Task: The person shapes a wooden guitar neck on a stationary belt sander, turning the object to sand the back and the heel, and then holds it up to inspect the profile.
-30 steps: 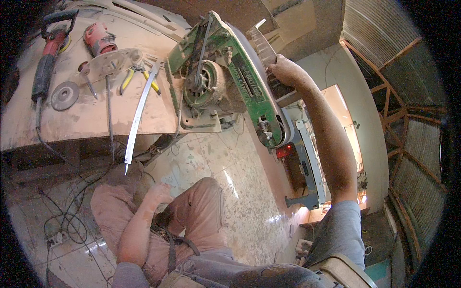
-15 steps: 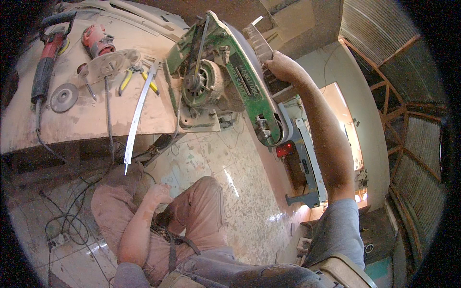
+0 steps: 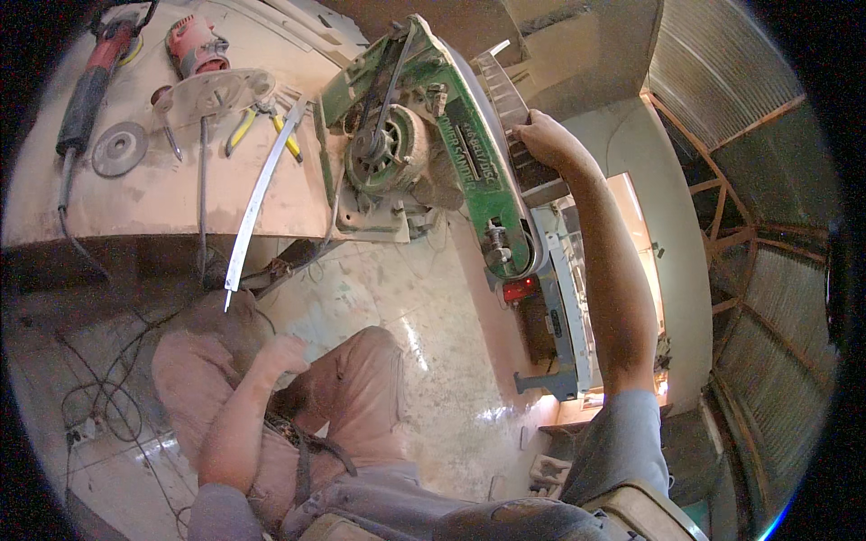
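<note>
A green belt sander (image 3: 487, 171), dusty, stands at the table's right edge with its pulley and drive belt exposed. My right hand (image 3: 546, 140) is at its far side, fingers curled at a grey slotted metal part (image 3: 505, 88) next to the sanding belt. The fingertips are hidden, so whatever they grip does not show. Over my lap, my left hand (image 3: 287, 354) is closed in a loose fist, with nothing seen in it. Closest to it, a long pale strip (image 3: 257, 206) lies on the table, its near end sticking out past the edge.
On the dusty table (image 3: 54, 212) lie a red and black power tool (image 3: 95, 86), a red motor body (image 3: 196, 47), a grey disc (image 3: 119, 150) and yellow-handled pliers (image 3: 242, 131). Black cables (image 3: 108, 388) tangle on the floor at left. A blue-grey stand (image 3: 561, 316) is beyond the sander.
The whole view has shifted slightly, with the sander now a little further right. My right hand remains at the slotted part, and my left hand is still closed over my lap.
</note>
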{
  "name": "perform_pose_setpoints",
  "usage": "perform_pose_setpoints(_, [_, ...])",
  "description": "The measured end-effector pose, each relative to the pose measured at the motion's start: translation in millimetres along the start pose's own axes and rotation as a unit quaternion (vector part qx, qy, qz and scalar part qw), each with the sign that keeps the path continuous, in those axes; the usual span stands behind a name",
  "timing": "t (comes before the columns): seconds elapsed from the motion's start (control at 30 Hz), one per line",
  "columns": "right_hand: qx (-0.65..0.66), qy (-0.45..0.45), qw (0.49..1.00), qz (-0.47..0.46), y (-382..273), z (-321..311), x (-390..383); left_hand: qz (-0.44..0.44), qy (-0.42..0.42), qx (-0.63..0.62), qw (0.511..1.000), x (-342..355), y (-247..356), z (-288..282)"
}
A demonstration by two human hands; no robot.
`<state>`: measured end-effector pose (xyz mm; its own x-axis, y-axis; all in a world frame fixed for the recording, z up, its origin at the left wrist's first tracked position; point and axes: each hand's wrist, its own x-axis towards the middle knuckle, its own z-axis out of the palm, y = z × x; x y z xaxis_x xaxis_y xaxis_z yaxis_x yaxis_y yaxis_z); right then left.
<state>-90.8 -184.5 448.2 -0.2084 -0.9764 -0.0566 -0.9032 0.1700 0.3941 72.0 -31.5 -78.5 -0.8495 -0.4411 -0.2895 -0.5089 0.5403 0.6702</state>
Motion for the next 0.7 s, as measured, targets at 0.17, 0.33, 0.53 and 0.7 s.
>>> perform_pose_setpoints(0.17, [-0.12, -0.047, 0.991, -0.031, -14, -12, 3, 0.028, 0.087, -0.044, 0.995, 12, -22, 32])
perform_pose_setpoints(0.33, [-0.25, -0.087, 0.959, -0.098, 1, -8, 20, 0.042, 0.09, -0.021, 0.995, 15, -23, 37])
perform_pose_setpoints(0.53, [-0.318, -0.08, 0.933, -0.145, 6, -3, 33, -0.014, -0.004, -0.014, 1.0, 9, -16, 17])
perform_pose_setpoints(0.7, [-0.364, -0.077, 0.913, -0.169, 11, 2, 42, -0.021, 0.02, -0.037, 0.999, -3, -13, 11])
